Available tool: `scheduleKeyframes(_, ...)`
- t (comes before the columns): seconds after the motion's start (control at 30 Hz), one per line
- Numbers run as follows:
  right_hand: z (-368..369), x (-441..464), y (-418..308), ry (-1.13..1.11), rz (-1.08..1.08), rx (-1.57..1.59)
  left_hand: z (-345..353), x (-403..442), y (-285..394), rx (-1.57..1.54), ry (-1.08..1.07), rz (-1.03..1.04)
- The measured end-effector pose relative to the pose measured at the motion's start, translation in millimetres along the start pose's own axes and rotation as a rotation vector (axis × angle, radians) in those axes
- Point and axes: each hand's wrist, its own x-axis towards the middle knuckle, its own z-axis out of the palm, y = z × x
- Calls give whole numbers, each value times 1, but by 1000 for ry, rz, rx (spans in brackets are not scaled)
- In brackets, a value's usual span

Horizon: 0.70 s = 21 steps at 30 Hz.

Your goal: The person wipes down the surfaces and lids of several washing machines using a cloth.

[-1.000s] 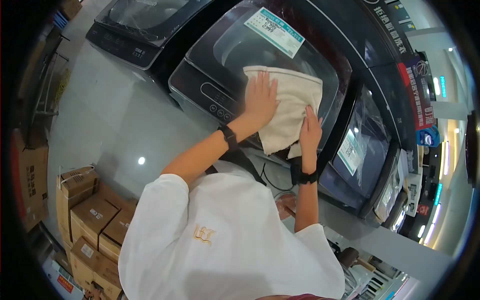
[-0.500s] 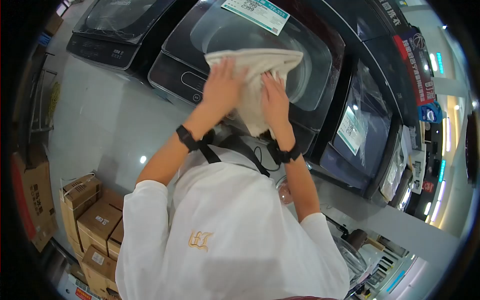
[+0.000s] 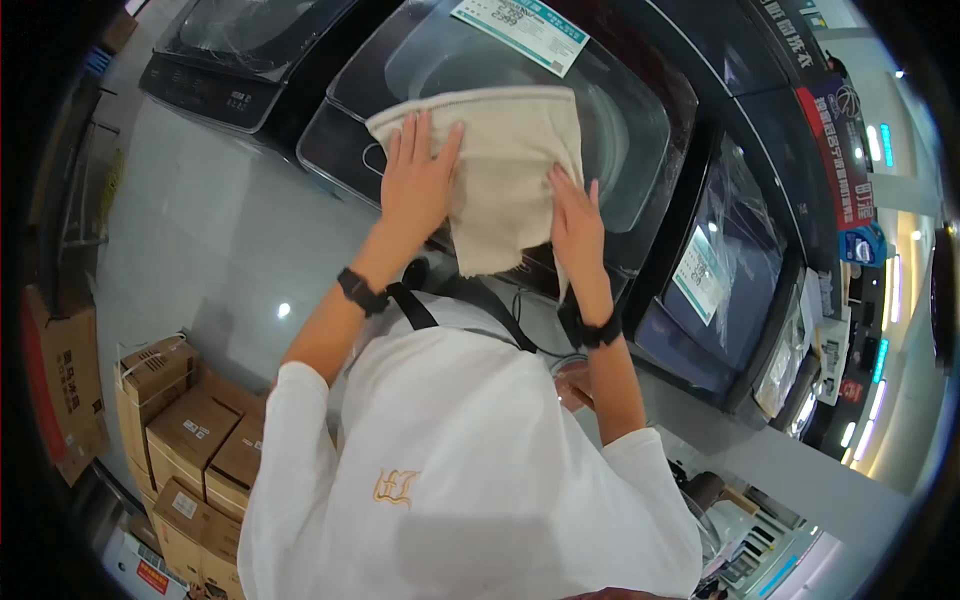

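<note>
A beige cloth lies spread over the lid and front panel of a dark top-loading washing machine. My left hand rests flat on the cloth's left part, fingers apart. On the cloth's right edge lies my right hand, its fingers stretched out and the thumb apart. A green and white label is on the lid above the cloth. Part of the round control marking shows left of my left hand; the cloth hides most of the panel.
Another dark washer stands at the upper left. To the right is a film-covered washer with a label. Cardboard boxes are stacked at the lower left. A blue bottle and a red and black sign are at the right.
The cloth has moved left across the lid with both hands, and was bunched half a second ago but is now spread wider. My hands have moved further apart since then.
</note>
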Motion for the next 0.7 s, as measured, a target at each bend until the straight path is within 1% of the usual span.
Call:
scheduleKeyframes(0.07, 15, 24, -3, 68, 33, -12, 10, 16, -1, -6, 36, 21)
scheduleKeyframes(0.17, 47, 35, -16, 122, 1, 59, 21, 29, 1, 7, 74, 28)
scheduleKeyframes(0.3, 34, 13, -40, 54, -103, 22, 15, 17, 10, -59, 76, 10)
scheduleKeyframes(0.4, 12, -9, -16, 12, -133, -59, 11, -1, 16, -96, 46, -17)
scheduleKeyframes(0.5, 4, -1, 14, 72, -54, -11, 23, 2, 5, -110, 82, 40)
scheduleKeyframes(0.6, 14, 21, 18, 123, 12, 19, 22, 31, 7, 105, 30, 39)
scheduleKeyframes(0.67, 29, 28, 3, 156, 68, 29, 30, 40, 5, 144, 16, -11)
scheduleKeyframes(0.7, 37, 28, -2, 193, -11, 22, 27, 44, 8, 153, 3, -50)
